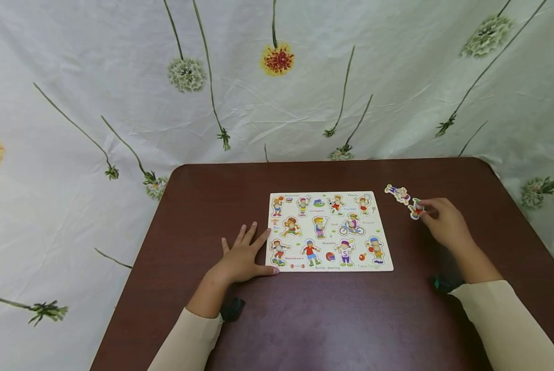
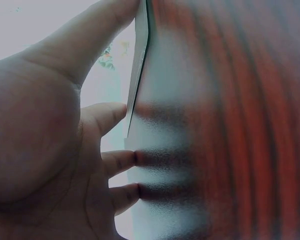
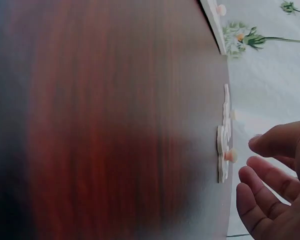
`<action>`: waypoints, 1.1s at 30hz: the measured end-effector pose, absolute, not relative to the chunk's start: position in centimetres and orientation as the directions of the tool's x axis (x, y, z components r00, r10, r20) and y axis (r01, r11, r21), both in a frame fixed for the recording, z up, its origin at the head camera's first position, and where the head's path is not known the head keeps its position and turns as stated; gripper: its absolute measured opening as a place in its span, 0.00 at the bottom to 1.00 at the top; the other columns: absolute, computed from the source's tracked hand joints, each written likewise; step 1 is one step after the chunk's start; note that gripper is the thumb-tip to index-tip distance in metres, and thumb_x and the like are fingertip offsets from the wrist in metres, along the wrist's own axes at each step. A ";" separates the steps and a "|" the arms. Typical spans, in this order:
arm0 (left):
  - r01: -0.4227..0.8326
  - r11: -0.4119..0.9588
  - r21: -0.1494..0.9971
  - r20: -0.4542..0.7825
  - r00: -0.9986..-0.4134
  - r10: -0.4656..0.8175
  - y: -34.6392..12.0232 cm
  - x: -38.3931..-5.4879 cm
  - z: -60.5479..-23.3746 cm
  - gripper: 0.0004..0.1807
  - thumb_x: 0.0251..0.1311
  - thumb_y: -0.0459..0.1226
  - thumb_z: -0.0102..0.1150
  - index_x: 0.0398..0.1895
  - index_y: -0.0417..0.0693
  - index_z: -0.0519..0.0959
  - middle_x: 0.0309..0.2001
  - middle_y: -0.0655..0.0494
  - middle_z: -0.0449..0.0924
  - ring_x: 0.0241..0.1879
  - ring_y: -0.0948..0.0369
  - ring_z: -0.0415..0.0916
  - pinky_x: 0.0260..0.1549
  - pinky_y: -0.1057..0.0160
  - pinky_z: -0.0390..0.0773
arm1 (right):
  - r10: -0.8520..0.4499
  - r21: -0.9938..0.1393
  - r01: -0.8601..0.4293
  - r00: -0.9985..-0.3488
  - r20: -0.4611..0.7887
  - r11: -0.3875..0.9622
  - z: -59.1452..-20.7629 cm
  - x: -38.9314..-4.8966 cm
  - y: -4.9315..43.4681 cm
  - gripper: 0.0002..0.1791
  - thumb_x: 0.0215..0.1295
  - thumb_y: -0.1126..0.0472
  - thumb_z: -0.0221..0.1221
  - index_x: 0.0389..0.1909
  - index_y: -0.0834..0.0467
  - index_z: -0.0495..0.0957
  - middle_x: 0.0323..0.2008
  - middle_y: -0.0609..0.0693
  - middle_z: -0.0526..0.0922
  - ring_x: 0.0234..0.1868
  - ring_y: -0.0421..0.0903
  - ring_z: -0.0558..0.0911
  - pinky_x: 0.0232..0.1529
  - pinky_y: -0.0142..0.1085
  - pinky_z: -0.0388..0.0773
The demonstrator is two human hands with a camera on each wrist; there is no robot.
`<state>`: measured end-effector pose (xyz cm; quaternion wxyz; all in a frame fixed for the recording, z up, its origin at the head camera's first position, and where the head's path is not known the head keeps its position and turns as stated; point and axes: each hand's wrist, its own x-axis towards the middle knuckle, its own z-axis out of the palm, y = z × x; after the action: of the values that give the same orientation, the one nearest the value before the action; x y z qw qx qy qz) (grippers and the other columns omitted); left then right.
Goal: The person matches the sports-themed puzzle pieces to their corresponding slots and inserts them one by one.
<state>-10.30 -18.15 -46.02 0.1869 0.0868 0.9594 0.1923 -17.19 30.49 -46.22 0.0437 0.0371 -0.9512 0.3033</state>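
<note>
A white puzzle board (image 1: 300, 268) with sports figures lies flat on the table. My left hand (image 1: 242, 259) is spread at its left side, thumb on the near left corner and index fingertip at the left edge. In the left wrist view, the other fingertips rest on the table beside the board (image 2: 139, 60). Right of the board lie two figure pieces, one purple and white (image 1: 399, 194), the other red and green (image 1: 416, 208). My right hand (image 1: 445, 224) hovers by the nearer piece. In the right wrist view, its thumb and fingers stand apart from that piece's knob (image 3: 231, 155).
The dark brown table (image 1: 351, 319) ends at the back against a white cloth (image 1: 239, 103) printed with flowers. Dark wrist devices sit under the left (image 1: 232, 309) and right (image 1: 446, 284) wrists. A pale knob (image 3: 221, 10) shows on the board.
</note>
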 end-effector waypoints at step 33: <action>0.088 0.912 0.401 -0.336 -0.912 0.235 -18.1 -10.2 -45.9 0.58 0.50 0.66 0.70 0.82 0.67 0.50 0.84 0.48 0.36 0.82 0.43 0.28 0.68 0.21 0.28 | -0.094 -0.493 -0.081 -0.996 0.000 0.866 -46.1 -18.0 30.7 0.10 0.71 0.67 0.56 0.47 0.67 0.81 0.45 0.69 0.75 0.40 0.62 0.79 0.34 0.45 0.74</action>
<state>-10.20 -18.09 -45.89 0.1921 0.0843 0.9587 0.1920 -17.98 30.73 -46.14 -0.0122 0.0453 -0.9659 0.2548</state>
